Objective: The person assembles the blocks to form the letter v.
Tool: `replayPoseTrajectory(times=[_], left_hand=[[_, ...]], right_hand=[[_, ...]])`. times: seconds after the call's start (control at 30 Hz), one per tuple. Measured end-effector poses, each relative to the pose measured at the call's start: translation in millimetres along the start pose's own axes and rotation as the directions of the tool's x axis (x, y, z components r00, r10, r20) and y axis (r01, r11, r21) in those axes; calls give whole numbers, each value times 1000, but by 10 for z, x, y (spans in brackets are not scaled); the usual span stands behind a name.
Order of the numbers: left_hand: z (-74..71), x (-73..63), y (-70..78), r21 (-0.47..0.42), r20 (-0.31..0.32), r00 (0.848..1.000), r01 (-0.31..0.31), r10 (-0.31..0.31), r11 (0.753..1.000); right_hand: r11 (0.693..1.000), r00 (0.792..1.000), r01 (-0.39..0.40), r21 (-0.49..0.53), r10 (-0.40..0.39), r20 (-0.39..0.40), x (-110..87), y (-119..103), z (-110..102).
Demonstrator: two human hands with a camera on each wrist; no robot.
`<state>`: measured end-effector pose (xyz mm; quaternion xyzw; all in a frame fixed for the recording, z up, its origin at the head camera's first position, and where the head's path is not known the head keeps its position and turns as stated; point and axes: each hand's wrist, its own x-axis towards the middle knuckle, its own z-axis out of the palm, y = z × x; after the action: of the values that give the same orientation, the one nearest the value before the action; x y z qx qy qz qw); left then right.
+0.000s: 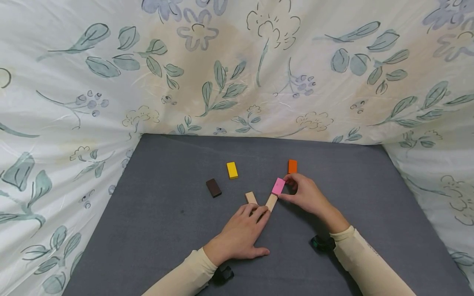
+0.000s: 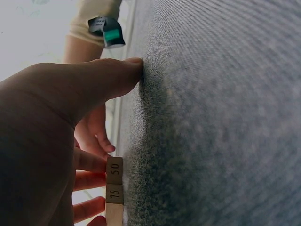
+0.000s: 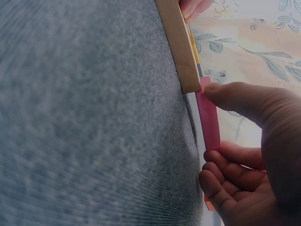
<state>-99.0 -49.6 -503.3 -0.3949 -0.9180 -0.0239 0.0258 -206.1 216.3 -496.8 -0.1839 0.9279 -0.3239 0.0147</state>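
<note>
While right grip (image 1: 305,195) pinches pink block (image 1: 278,186) near both ends, left grip (image 1: 238,234), uncurled, rests against pale blocks (image 1: 271,202). Pink block probably light, rigid, smooth; end hold judged secure, crushing unlikely.

White fabric printed with blue-green leaves and lilac flowers (image 1: 229,119) is hanging along the far, left and right sides of a flat, dark grey, woven-textured surface (image 1: 148,230), making a small screened-off work spot; the fabric is hiding what kind of room is surrounding it.
</note>
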Motion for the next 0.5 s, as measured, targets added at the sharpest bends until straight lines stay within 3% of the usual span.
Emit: replayPoseTrajectory(times=[0.5], left_hand=[[13,1,2,5,9,1000,0,0,1000]], right_hand=[[999,1000,19,-37,-19,2,0,50,40]])
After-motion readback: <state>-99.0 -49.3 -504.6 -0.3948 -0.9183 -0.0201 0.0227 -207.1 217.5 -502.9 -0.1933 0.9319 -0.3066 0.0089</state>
